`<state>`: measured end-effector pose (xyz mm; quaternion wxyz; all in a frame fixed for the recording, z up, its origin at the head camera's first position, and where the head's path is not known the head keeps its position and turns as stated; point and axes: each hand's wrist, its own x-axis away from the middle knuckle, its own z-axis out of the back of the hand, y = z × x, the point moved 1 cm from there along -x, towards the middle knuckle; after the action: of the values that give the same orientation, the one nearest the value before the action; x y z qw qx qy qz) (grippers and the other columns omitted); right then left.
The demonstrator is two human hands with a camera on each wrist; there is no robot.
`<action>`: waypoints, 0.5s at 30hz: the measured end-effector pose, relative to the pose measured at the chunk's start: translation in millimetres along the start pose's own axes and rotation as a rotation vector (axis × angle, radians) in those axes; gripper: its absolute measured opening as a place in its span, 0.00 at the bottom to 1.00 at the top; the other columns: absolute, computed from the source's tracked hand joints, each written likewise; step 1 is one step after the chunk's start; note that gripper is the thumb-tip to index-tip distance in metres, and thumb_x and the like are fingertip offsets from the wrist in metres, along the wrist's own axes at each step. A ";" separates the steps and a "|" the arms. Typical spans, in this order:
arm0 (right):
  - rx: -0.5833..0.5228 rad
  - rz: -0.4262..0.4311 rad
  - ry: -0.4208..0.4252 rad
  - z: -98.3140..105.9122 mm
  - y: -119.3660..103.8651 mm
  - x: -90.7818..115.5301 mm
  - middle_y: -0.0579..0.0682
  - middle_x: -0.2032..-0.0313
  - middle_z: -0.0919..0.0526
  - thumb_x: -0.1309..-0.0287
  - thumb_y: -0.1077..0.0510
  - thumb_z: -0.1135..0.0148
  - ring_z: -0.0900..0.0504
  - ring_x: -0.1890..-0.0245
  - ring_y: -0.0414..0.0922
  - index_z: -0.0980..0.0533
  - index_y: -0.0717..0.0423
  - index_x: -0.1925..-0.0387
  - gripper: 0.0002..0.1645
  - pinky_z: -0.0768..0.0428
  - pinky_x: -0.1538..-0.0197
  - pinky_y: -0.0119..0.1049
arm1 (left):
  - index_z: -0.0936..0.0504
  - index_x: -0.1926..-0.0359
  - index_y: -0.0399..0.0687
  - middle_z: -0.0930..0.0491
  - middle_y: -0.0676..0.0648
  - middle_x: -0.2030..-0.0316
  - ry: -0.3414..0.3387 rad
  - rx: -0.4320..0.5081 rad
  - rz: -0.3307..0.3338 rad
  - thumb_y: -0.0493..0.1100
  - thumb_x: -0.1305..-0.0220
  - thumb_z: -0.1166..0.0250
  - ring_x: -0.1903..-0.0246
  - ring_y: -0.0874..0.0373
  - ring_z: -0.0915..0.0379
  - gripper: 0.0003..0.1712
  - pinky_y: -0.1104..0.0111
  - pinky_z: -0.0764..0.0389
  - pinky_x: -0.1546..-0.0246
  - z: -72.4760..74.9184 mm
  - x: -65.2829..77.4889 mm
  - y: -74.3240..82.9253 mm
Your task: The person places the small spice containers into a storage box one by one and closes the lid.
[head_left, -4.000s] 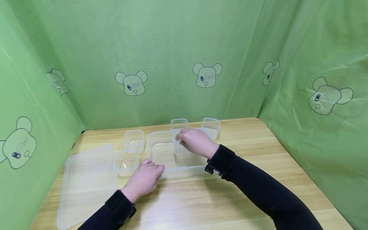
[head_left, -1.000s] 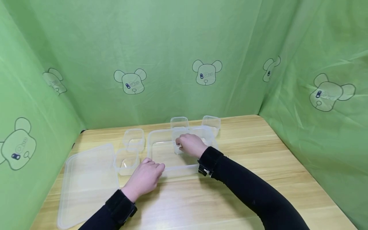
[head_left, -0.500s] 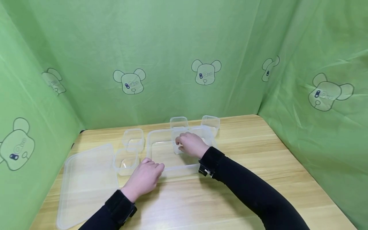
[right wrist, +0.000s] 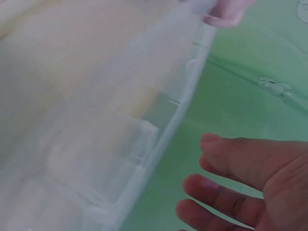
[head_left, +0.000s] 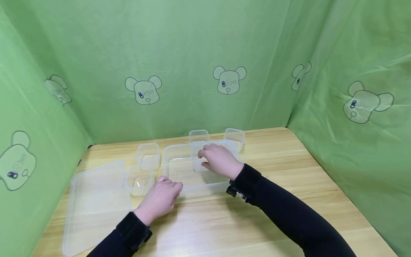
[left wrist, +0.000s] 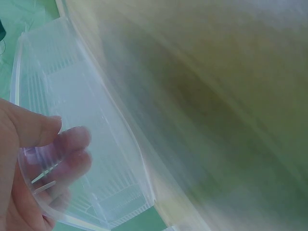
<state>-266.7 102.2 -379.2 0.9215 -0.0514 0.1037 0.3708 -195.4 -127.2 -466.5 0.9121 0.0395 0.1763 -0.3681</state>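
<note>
A large clear plastic container (head_left: 203, 191) sits mid-table. My left hand (head_left: 160, 198) grips its near left rim; in the left wrist view the thumb lies on one side of the container wall (left wrist: 113, 159) and the fingers show through it. Inside the container, toward the back, stands a small clear box (head_left: 199, 166). Right above that box is my right hand (head_left: 221, 160), thumb and fingers apart with nothing between them. The right wrist view shows this hand (right wrist: 240, 178) off the container's rim (right wrist: 180, 113). It hides part of the container's right side.
Two small clear boxes, a rear one (head_left: 148, 160) and a nearer one (head_left: 141, 184), stand left of the container. Behind it are another box (head_left: 199, 135) and one at the right (head_left: 235, 135). A large flat lid (head_left: 96, 207) lies at the left. Green cloth (head_left: 186, 46) surrounds the table.
My right hand has lowered the small box into the container, let go of it, and risen slightly up and to the right. My left hand has stayed on the rim.
</note>
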 end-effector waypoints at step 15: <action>-0.086 -0.089 0.010 36.4 26.0 9.7 0.53 0.57 0.16 0.41 0.59 0.29 0.17 0.58 0.50 0.18 0.59 0.54 0.14 0.18 0.53 0.45 | 0.35 0.71 0.54 0.35 0.59 0.83 -0.009 0.007 0.009 0.37 0.39 0.36 0.77 0.60 0.33 0.15 0.63 0.29 0.53 -1.2 1.4 -2.1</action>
<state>-272.3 133.6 -346.5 0.9335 -0.0974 0.0897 0.3332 -196.2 -129.4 -467.9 0.9143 0.0420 0.1709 -0.3647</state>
